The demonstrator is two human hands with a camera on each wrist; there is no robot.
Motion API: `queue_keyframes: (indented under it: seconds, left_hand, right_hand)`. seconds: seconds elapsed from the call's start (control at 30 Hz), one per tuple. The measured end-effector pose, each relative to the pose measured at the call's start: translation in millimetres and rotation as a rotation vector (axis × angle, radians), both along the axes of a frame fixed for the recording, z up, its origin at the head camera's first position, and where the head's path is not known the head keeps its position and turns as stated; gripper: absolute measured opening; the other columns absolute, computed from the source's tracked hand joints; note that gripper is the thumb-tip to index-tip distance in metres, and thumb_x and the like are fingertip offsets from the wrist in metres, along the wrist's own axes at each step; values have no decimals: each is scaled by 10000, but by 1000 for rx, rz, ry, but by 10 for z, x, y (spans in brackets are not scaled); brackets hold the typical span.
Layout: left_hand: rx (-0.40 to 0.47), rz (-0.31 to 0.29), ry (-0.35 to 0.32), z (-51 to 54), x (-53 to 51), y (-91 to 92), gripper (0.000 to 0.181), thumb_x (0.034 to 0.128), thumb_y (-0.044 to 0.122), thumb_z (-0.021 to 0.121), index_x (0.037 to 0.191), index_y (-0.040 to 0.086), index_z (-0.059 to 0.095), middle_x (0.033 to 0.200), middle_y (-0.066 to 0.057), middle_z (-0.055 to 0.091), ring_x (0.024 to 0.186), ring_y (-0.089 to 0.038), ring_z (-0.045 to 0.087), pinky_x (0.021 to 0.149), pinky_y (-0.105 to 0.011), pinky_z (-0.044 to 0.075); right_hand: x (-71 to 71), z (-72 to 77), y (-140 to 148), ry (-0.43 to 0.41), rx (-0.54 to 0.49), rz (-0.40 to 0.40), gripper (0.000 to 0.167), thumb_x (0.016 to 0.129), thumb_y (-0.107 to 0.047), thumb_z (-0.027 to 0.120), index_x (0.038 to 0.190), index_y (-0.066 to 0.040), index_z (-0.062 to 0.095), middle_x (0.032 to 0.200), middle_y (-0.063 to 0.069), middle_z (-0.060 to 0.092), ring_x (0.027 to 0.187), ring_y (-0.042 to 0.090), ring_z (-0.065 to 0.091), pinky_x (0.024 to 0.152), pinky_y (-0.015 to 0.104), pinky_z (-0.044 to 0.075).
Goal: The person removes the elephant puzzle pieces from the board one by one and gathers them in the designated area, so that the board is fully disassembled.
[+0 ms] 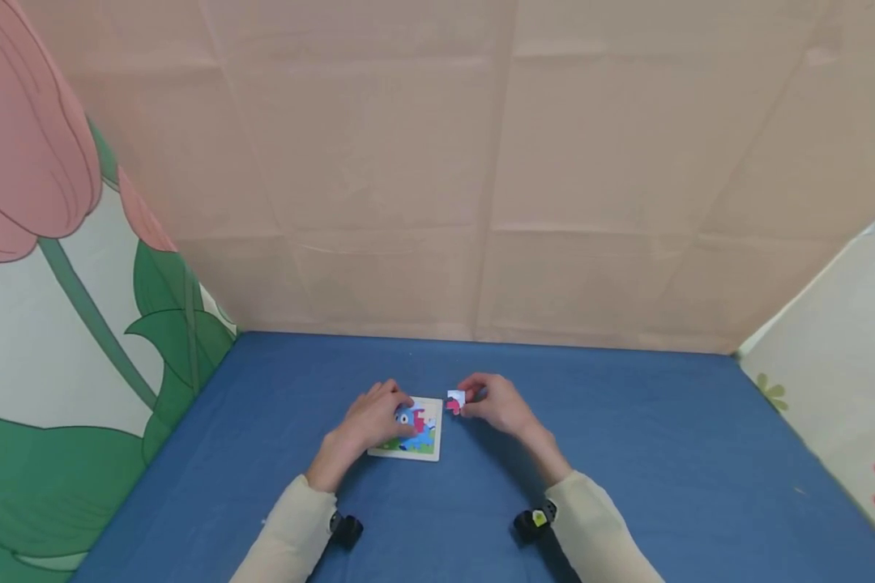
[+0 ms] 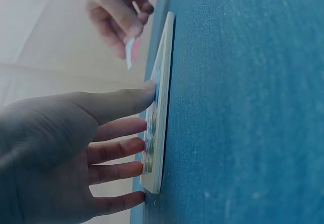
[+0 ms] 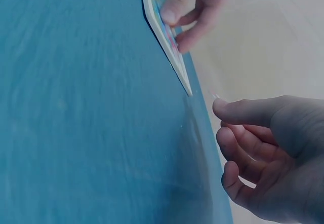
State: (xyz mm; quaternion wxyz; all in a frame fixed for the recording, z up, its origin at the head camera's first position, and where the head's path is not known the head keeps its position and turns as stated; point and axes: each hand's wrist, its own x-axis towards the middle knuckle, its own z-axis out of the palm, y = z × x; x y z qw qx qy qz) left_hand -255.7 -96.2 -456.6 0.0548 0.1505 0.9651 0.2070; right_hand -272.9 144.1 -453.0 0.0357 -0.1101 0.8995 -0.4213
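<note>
A square puzzle board [image 1: 405,455] with a pale frame and a blue, pink and green picture lies flat on the blue table. My left hand [image 1: 377,415] rests over its left part, thumb and fingertips touching the picture; in the left wrist view the fingers of that hand [image 2: 66,148] are spread and nearly straight. Just right of the board, my right hand [image 1: 501,404] pinches a small pink and white puzzle piece [image 1: 455,401] between thumb and fingers, raised above the table. The right wrist view shows the right hand [image 3: 273,153] with its other fingers bent, the piece mostly hidden.
The blue table [image 1: 627,437] extends around the board. Behind it hangs a beige cloth [image 1: 481,162]; a sheet with tulips and leaves [image 1: 102,308] is at the left, a white sheet with flowers [image 1: 838,348] at the right.
</note>
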Motion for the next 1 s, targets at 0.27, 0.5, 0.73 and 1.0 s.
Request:
queue_keyframes:
  seconds: [0.27, 0.5, 0.73, 1.0]
  left_hand:
    - [-19, -5, 2, 23, 12, -7, 510, 827, 379, 804, 1257, 131, 686, 1138, -26, 558, 985, -182, 463, 913, -439, 426]
    - [-2, -13, 6, 29, 17, -14, 542, 828, 374, 803, 1281, 109, 672, 1152, -35, 558, 987, -187, 462, 919, -446, 421]
    - [27, 11, -1, 7, 23, -17, 548, 831, 375, 799, 1297, 121, 664, 1182, -40, 568, 1022, -198, 476, 939, -455, 426]
    - [55, 18, 14, -13, 63, -42, 585, 825, 368, 807, 1303, 70, 649, 1192, -61, 580, 1038, -212, 503, 911, -412, 461]
  right_hand:
    - [13, -3, 219, 20, 20, -20, 295, 805, -17, 774, 1089, -67, 709, 898, 49, 655, 746, 162, 576, 647, 287, 481]
    - [10, -14, 400, 24, 43, -36, 300, 817, -31, 766, 1111, -63, 711, 906, 50, 666, 759, 159, 590, 654, 286, 492]
    - [26, -34, 592, 20, 51, -44, 307, 848, -35, 742, 1152, -56, 701, 933, 57, 672, 793, 155, 608, 671, 287, 518]
    - [71, -34, 815, 35, 63, -50, 314, 848, -51, 745, 1156, -29, 692, 944, 88, 675, 798, 166, 612, 655, 272, 501]
